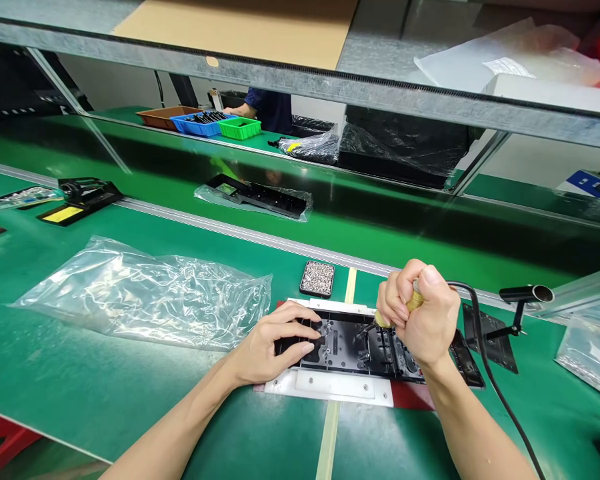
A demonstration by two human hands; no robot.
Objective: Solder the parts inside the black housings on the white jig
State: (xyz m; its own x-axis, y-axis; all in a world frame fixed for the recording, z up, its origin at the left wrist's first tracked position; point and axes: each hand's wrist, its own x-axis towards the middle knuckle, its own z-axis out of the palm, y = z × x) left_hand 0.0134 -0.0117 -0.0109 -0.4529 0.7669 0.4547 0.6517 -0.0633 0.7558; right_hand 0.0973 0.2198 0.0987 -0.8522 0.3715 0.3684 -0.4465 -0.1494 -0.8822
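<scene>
A long black plastic housing [343, 350] lies in a white and red fixture [330, 387] on the green bench. My left hand [285, 337] rests on the left end of the housing, fingers stretched out and apart, pressing from above. Wrapped in a fist, my right hand [423, 313] grips a soldering iron [414, 300] by its yellowish handle. A black cord leaves the handle's top. The iron's tip points down and left, close to the middle of the housing; whether it touches is too small to tell. Behind the fixture sits a small square tray of metal inserts [317, 278].
A crumpled clear plastic bag [155, 293] covers the bench at left. On the right stands an iron holder [525, 297], with the cord [485, 360] running past it. A bagged black part [257, 197] lies beyond the rail. Overhead is a metal shelf [300, 87]. Someone works behind coloured bins [240, 128].
</scene>
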